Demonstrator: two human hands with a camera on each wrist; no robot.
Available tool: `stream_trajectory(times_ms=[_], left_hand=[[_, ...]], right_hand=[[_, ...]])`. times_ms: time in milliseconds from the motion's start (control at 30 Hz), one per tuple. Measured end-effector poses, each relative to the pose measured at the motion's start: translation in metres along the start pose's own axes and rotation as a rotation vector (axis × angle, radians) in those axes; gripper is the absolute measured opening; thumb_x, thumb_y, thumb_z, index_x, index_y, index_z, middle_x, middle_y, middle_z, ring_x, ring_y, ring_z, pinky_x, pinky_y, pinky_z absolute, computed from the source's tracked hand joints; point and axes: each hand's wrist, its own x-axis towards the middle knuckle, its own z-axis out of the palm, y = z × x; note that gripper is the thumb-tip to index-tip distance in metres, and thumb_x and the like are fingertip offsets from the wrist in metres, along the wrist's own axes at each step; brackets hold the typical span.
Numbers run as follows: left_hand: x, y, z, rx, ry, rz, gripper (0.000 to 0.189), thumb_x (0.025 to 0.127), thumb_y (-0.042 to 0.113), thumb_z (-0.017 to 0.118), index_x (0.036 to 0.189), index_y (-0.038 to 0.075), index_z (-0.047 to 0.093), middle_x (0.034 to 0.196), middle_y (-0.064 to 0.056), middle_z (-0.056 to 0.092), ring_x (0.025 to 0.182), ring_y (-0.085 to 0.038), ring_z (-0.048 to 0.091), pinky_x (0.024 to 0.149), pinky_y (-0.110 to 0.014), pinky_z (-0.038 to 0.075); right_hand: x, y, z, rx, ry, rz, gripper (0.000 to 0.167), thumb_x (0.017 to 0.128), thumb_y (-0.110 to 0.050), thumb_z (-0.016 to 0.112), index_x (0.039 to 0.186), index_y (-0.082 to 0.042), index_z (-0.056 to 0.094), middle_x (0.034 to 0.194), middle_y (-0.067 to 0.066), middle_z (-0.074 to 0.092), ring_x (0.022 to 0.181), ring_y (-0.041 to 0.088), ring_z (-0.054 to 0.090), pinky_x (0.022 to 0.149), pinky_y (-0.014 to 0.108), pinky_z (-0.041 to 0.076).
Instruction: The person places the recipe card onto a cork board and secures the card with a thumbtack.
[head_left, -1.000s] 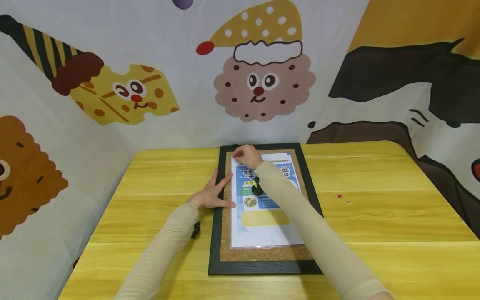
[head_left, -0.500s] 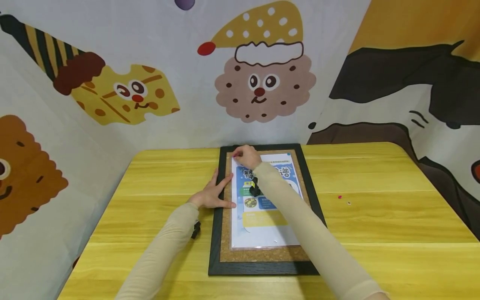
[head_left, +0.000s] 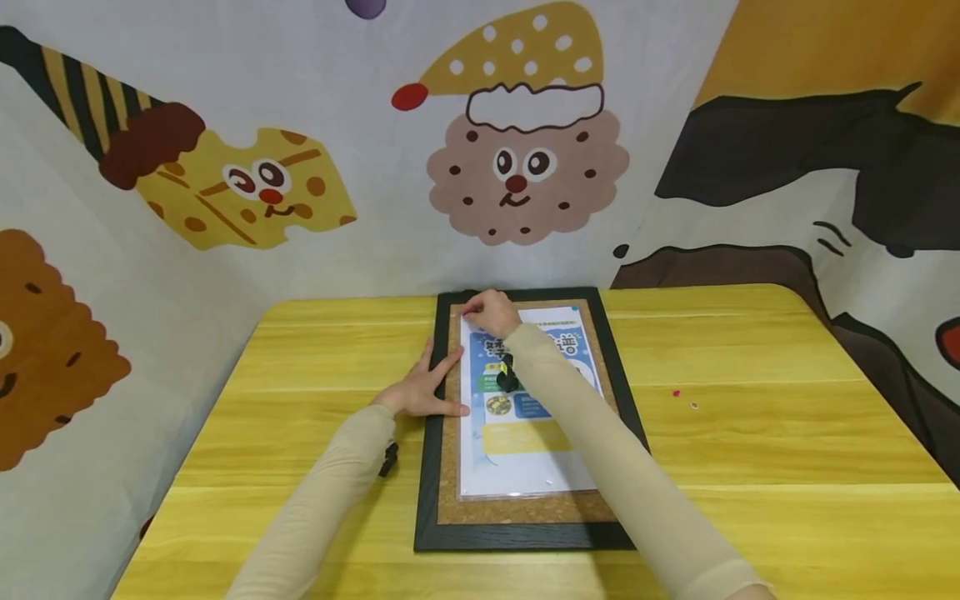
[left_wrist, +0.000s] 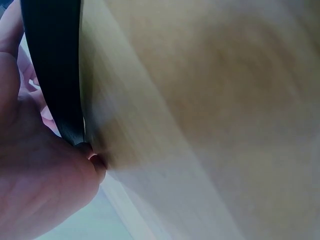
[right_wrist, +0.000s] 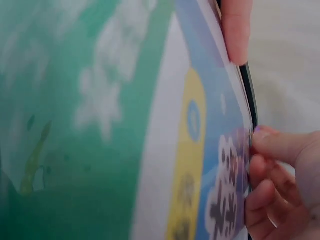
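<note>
Step in hand, by the look of it: pinning the poster (head_left: 510, 437) to the cork board (head_left: 517, 536), far left corner. Right grip (head_left: 495, 312) is narrow, fingertips pinching a small pink pin (head_left: 467, 313) at that corner; the right wrist view shows just a purplish speck by the fingertips. Can't tell how deep the pin sits.

Left grip (head_left: 422, 390) is wide, fingers spread across the left side of the black frame, fingertips at the poster's left edge, holding nothing. Probably steadying board and poster.

Poster lies flat on the cork, its far left corner right under the right grip, most of it stretching nearer and to the right, partly hidden by the right sleeve (head_left: 592, 417). Blue pin (head_left: 575, 308) at the far right corner, so that one looks done. Clear dot (head_left: 548, 482) near the poster's near edge, too small to identify.

Next move likely calls for a straight push on the pin, left grip bracing, then release. Risk: pin tilting or poster creeping. Loose pink bit (head_left: 677, 393) and whitish bit (head_left: 693, 406) on the worktop (head_left: 765, 433), right of the board.
</note>
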Motion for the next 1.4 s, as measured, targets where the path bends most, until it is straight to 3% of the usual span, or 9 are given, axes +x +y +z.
stream_trajectory(times_ms=[267,500,1167,1400], left_hand=[[0.000,0.001,0.000,0.006,0.005,-0.008,0.102,0.083,0.048,0.073,0.157,0.022,0.009,0.154,-0.024,-0.023,0.139,-0.052,0.002,0.105,-0.064,0.021],[-0.001,0.002,-0.001,0.017,0.006,-0.010,0.102,0.083,0.048,0.073,0.157,0.022,0.009,0.154,-0.024,-0.022,0.140,-0.051,0.003,0.106,-0.063,0.022],[0.000,0.002,-0.001,0.028,0.006,-0.017,0.102,0.083,0.048,0.073,0.157,0.022,0.008,0.155,-0.024,-0.022,0.140,-0.050,0.002,0.106,-0.063,0.023],[0.000,0.002,0.000,0.009,0.004,-0.017,0.102,0.083,0.048,0.074,0.157,0.021,0.009,0.154,-0.024,-0.023,0.140,-0.051,0.002,0.106,-0.064,0.022]], right_hand=[[0.001,0.000,0.002,-0.017,0.068,0.008,0.009,0.089,-0.010,0.071,0.097,-0.009,0.074,0.093,0.004,0.069,0.086,0.018,0.061,0.080,0.033,0.048],[0.001,-0.003,0.002,-0.027,0.059,0.013,0.004,0.088,-0.009,0.072,0.091,-0.007,0.071,0.083,0.003,0.065,0.074,0.017,0.058,0.068,0.029,0.046],[0.001,-0.008,0.002,0.019,0.056,0.164,0.010,0.091,-0.014,0.069,0.095,-0.008,0.076,0.091,0.003,0.070,0.080,0.017,0.060,0.074,0.031,0.048],[-0.004,-0.005,0.002,0.037,0.046,0.115,0.014,0.092,-0.013,0.067,0.101,-0.006,0.076,0.098,0.007,0.071,0.088,0.019,0.063,0.081,0.033,0.050]])
